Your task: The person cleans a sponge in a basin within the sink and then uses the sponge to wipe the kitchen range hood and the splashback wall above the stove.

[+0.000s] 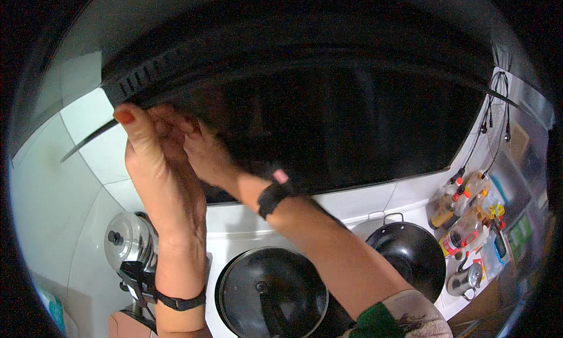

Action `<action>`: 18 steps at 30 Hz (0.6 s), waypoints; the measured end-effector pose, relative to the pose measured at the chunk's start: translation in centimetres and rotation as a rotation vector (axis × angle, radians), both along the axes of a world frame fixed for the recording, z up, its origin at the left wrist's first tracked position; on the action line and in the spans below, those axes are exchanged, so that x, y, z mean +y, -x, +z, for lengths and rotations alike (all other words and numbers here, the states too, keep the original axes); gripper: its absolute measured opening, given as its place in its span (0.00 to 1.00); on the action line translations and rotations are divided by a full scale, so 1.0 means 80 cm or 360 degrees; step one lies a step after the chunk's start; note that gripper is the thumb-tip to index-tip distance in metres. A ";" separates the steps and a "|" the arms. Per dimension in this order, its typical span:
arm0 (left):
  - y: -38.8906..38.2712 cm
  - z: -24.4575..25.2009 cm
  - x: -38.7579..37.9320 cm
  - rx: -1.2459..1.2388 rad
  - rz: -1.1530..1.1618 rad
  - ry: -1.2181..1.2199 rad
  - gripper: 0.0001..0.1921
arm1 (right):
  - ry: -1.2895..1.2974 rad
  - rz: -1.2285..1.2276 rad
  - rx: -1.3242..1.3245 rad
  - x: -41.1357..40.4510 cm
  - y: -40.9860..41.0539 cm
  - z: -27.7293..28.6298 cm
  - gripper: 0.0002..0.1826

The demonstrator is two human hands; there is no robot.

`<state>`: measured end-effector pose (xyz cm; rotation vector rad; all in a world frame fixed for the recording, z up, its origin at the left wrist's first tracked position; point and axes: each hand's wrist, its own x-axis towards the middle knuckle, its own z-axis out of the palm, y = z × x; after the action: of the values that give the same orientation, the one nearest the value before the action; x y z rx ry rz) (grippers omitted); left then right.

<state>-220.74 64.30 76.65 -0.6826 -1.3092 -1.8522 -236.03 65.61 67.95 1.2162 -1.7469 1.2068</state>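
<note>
Both bare hands are raised before a black glossy range hood (pixel 352 135), near its lower left corner. My left hand (pixel 151 148) has its thumb pointing up, with red polish on the nail; its other fingers are lost in shadow. Close against it is my right hand (pixel 198 144), blurred, its fingers curled behind the left thumb. Whether the fingers hold anything or touch the hood is hidden. A black strap (pixel 182 302) circles the left forearm, with a black device (pixel 137 278) beside it. The right wrist wears a black band (pixel 275 199) with a pink piece.
Below the arms sits a dark pan with a glass lid (pixel 290 267). A black wok (pixel 418 245) stands to its right, a steel pot (pixel 127 239) to its left. Bottles (pixel 457 232), a small steel pot with a spout (pixel 464 280) and hanging cables (pixel 497 100) occupy the right side.
</note>
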 end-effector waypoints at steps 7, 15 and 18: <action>0.006 -0.007 0.067 0.0083 -0.0255 -0.0109 0.25 | -0.0256 -0.0134 0.0297 0.071 0.023 -0.015 0.30; -0.003 -0.008 0.144 0.0204 -0.0357 -0.0094 0.25 | -0.0243 -0.2129 0.0245 0.350 -0.019 0.013 0.33; -0.007 -0.007 0.183 0.0171 -0.0380 -0.0191 0.30 | 0.0374 -0.2466 0.0539 0.489 -0.024 -0.012 0.34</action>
<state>-220.20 78.94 76.11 -0.8927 -1.0760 -2.0344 -234.09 104.75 66.96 -0.2363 -1.5333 0.1909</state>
